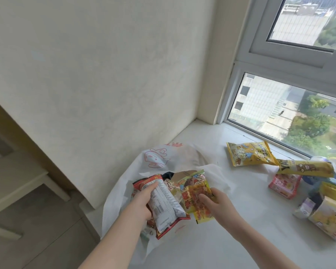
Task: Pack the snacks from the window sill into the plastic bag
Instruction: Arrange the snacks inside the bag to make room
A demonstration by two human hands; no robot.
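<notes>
Only a barcode (159,210), lettering illegible.

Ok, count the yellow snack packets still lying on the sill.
3 that I can tell: one flat by the window, one long packet right of it, one at the right edge. The pile there may hide more.

wall (97,70): pale, textured, left | window (291,117): white frame, far right, daylight, buildings and trees outside | cabinet (17,183): beige, near left
</notes>
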